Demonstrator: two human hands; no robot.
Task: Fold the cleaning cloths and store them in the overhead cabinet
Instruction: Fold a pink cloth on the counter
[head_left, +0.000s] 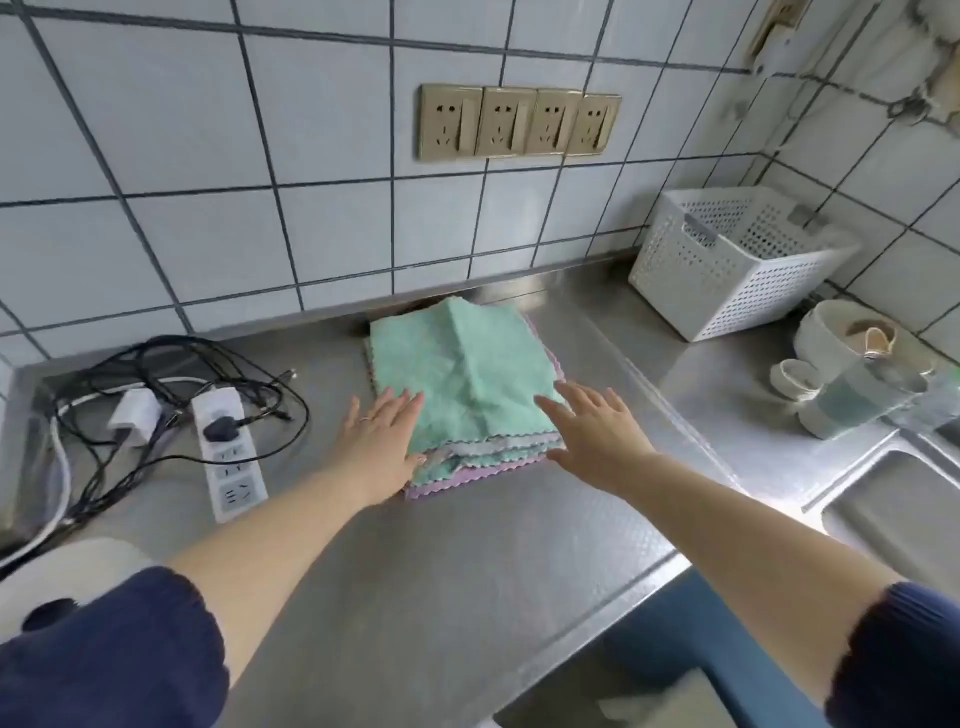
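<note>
From the head view, a stack of cleaning cloths (467, 384) lay on the steel surface (467, 561), near the middle of the frame and close against the tiled wall (208, 156). A mint-green cloth topped the stack, with pale and lilac scalloped edges showing beneath it at the near side. The stack was roughly square, its sides running slightly skewed, from about 5 o'clock to 11 o'clock; its long axis could not be told for certain.

The left hand (382, 441) lay at the stack's 7 o'clock corner, fingers straight and together, flat against the left edge of the top cloth, thumb down at the layered near edge. It gripped nothing. A ring showed on one finger. The right hand (597, 426) was at the stack's 4 o'clock corner, fingers spread and extended toward 11 o'clock, fingertips at the right edge of the green cloth; whether it touched or hovered just above could not be told. It held nothing either.

At 9 o'clock from the stack lay a white power strip (228, 452) amid tangled black cables (156, 364). At 2 o'clock stood a white perforated basket (727, 260), and at 3 o'clock some white cups (831, 338) beside a sink (898, 509). Four brass-coloured wall sockets (519, 122) were set at 12 o'clock above the stack.
</note>
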